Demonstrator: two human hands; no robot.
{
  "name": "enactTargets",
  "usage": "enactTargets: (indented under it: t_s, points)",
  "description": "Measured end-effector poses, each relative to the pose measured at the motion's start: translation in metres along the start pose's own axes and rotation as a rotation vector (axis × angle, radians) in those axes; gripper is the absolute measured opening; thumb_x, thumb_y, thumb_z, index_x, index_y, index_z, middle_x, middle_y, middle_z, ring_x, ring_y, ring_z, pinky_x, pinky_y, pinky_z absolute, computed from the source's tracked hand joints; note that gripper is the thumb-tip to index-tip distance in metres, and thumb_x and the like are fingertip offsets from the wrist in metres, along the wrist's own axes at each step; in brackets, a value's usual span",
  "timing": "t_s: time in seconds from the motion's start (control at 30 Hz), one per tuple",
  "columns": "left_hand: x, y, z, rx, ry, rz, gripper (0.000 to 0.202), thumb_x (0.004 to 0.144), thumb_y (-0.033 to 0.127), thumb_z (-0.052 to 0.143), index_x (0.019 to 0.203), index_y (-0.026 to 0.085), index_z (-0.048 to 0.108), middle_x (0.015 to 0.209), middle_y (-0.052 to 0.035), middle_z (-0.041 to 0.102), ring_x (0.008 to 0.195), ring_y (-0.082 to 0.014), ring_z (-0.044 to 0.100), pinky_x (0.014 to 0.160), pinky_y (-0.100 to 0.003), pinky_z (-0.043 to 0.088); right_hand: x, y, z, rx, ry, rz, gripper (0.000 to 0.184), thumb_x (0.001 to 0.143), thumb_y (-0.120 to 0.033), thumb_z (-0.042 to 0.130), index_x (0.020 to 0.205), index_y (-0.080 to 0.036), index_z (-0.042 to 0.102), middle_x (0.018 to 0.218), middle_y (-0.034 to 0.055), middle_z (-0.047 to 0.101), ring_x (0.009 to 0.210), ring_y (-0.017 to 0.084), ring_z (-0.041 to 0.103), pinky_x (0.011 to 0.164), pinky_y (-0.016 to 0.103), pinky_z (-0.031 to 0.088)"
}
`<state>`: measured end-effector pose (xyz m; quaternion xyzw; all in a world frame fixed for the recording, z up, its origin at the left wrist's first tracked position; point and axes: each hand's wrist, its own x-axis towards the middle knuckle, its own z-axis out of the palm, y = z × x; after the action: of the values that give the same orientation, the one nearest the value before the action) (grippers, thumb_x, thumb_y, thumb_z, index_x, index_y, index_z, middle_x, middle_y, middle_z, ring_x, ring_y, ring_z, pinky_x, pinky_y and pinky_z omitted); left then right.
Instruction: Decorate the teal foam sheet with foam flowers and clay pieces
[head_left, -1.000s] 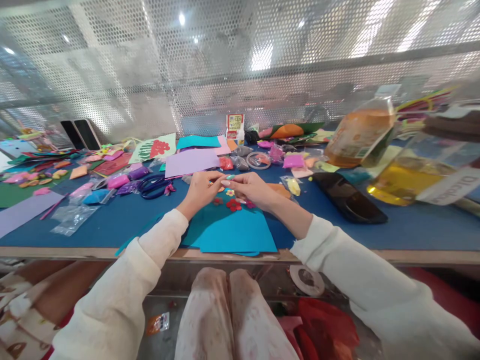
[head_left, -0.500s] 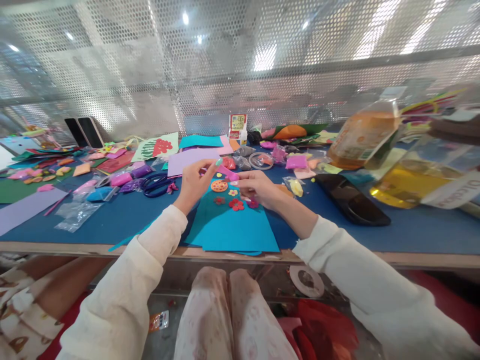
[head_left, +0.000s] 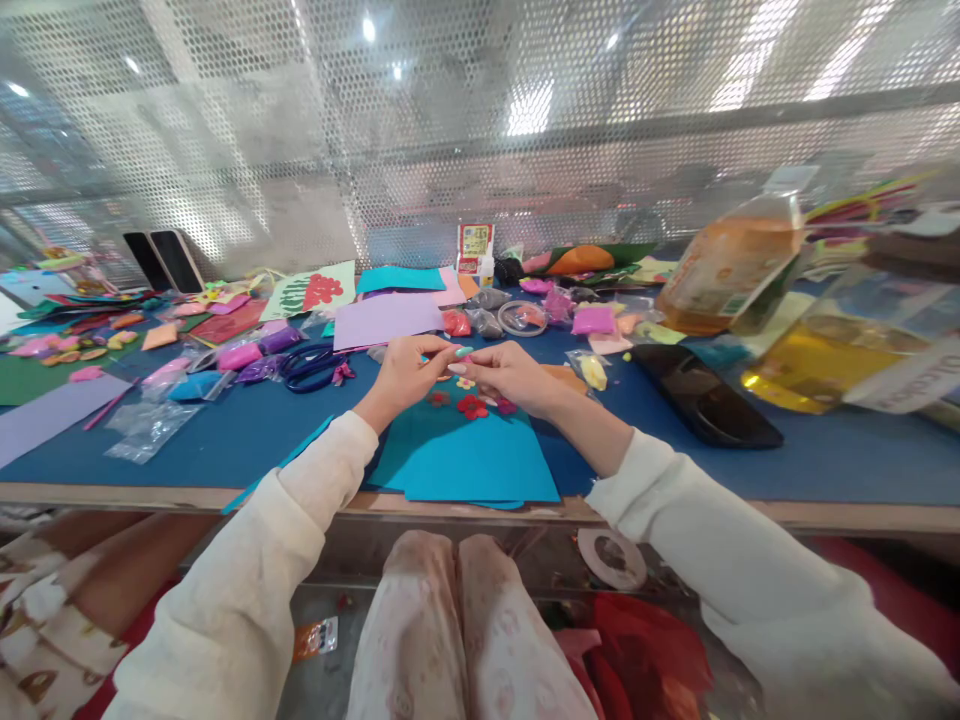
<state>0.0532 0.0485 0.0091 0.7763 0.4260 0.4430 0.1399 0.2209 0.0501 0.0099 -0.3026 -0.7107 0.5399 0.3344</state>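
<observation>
My left hand and my right hand meet fingertip to fingertip over the blue paper. Both pinch a piece of pink modelling clay, of which only a sliver shows between the fingers. Below the fingers, a red clay flower lies on the paper. Close by are a darker reddish flower, a small yellow flower partly covered by my fingers, and a magenta flower beside my right hand.
Navy-handled scissors and clay packets lie to the left. Lilac paper is behind my hands. On the right are a black phone-like object, a bottle of orange liquid and a jar of yellow liquid.
My hands have come together, and the pink clay that was stretched between them is now bunched up and mostly hidden. The round orange clay piece is now covered by my hands.
</observation>
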Motion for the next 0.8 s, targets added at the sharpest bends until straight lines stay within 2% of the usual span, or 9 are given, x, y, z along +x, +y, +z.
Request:
enactTargets:
  t_s: [0.13,0.27,0.33,0.4,0.47,0.53,0.63,0.8]
  points:
    - [0.002,-0.004,-0.007,0.096,0.167,0.017,0.03,0.079,0.038,0.054,0.073,0.013,0.069,0.065,-0.0025,0.067,0.057,-0.0125,0.056,0.055,-0.023,0.042,0.0,0.001,0.0,0.17,-0.031,0.025,0.037,0.066,-0.048,0.066,0.071,-0.012,0.058,0.04,-0.01,0.03,0.034,0.003,0.027,0.036,0.02,0.023]
    - [0.004,-0.007,-0.01,0.006,0.321,-0.027,0.031,0.078,0.041,0.056,0.079,0.013,0.069,0.074,-0.0048,0.069,0.063,-0.0129,0.059,0.058,-0.024,0.044,0.0,0.003,-0.003,0.205,-0.02,0.014,0.03,0.066,-0.039,0.068,0.064,-0.013,0.054,0.039,-0.0097,0.031,0.034,0.003,0.027,0.036,0.02,0.023]
    - [0.005,-0.007,-0.009,-0.077,0.282,-0.034,0.033,0.077,0.043,0.058,0.088,0.014,0.069,0.085,-0.0068,0.07,0.072,-0.0146,0.062,0.061,-0.024,0.047,0.0,0.003,-0.005,0.206,-0.028,0.0,0.027,0.064,-0.035,0.07,0.065,-0.013,0.054,0.038,-0.0106,0.031,0.034,0.003,0.026,0.037,0.02,0.023]
    - [0.004,-0.004,-0.005,-0.121,0.156,-0.007,0.034,0.075,0.043,0.059,0.095,0.016,0.068,0.096,-0.008,0.068,0.083,-0.0169,0.062,0.066,-0.025,0.048,-0.001,0.001,-0.004,0.181,-0.062,-0.012,0.027,0.063,-0.034,0.071,0.07,-0.013,0.057,0.04,-0.0106,0.033,0.035,0.003,0.028,0.037,0.02,0.023]
    - [0.002,-0.002,-0.001,-0.124,0.035,0.015,0.032,0.075,0.041,0.06,0.091,0.016,0.069,0.094,-0.008,0.069,0.084,-0.0179,0.063,0.067,-0.026,0.048,-0.002,0.0,-0.003,0.115,-0.081,-0.01,0.031,0.064,-0.038,0.07,0.075,-0.012,0.059,0.041,-0.0097,0.036,0.035,0.003,0.031,0.038,0.02,0.023]
    - [0.0,0.0,0.002,-0.115,-0.018,0.007,0.029,0.075,0.04,0.06,0.081,0.014,0.071,0.083,-0.0071,0.07,0.076,-0.0171,0.063,0.064,-0.025,0.048,-0.002,-0.001,-0.001,0.032,-0.058,-0.002,0.034,0.065,-0.044,0.067,0.071,-0.011,0.06,0.039,-0.0084,0.038,0.034,0.004,0.032,0.037,0.02,0.023]
    - [-0.001,0.001,0.002,-0.067,0.015,-0.03,0.03,0.075,0.04,0.059,0.071,0.012,0.07,0.068,-0.0052,0.068,0.061,-0.0143,0.059,0.056,-0.024,0.044,-0.001,-0.001,0.001,-0.03,0.004,0.013,0.038,0.066,-0.048,0.065,0.066,-0.01,0.061,0.036,-0.0077,0.037,0.033,0.005,0.033,0.038,0.021,0.023]
    - [0.002,-0.002,-0.005,0.063,0.151,-0.035,0.032,0.077,0.04,0.056,0.069,0.011,0.068,0.06,-0.0017,0.063,0.054,-0.0105,0.051,0.053,-0.022,0.037,0.003,0.002,0.0,0.094,0.078,0.038,0.036,0.066,-0.046,0.065,0.071,-0.011,0.061,0.036,-0.0094,0.032,0.032,0.005,0.03,0.035,0.021,0.021]
